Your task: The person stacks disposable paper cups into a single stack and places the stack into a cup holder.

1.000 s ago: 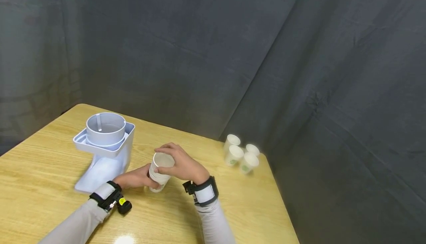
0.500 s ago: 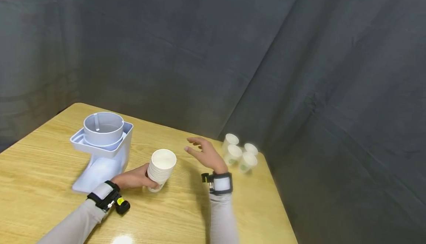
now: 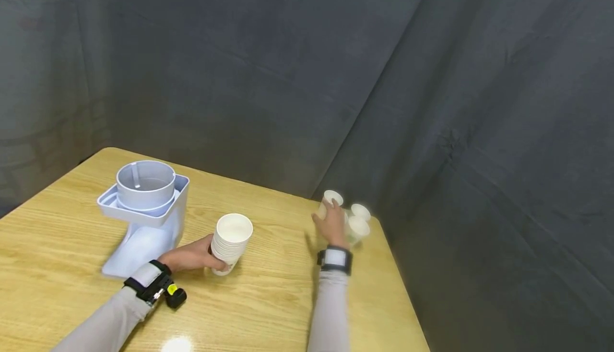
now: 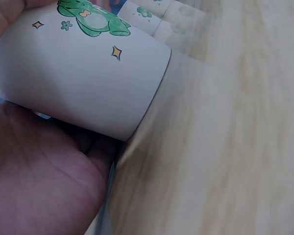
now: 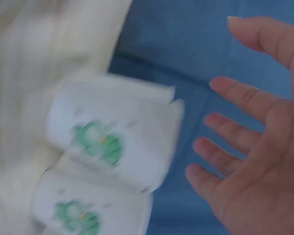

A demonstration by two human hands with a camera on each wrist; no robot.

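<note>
My left hand (image 3: 192, 254) grips a stack of nested white paper cups (image 3: 232, 240) around its lower part, the stack tilted slightly. In the left wrist view the cup's side (image 4: 83, 73) carries a green cartoon animal and small stars, with the palm against it. At the right, my right hand (image 3: 332, 225) is over a group of several white paper cups (image 3: 358, 226), partly hiding them. The right wrist view shows that hand (image 5: 255, 142) with fingers spread and nothing between them, apart from two blurred cups (image 5: 115, 132) with green prints.
A white stand (image 3: 148, 245) with a round tub (image 3: 146, 186) on top is left of the stack. The wooden table (image 3: 268, 298) runs to a dark curtain (image 3: 249, 74) at the back and right.
My right hand has left the mouth of the cup stack and moved right to the group of cups. The left hand keeps its hold on the stack, nearly in place.
</note>
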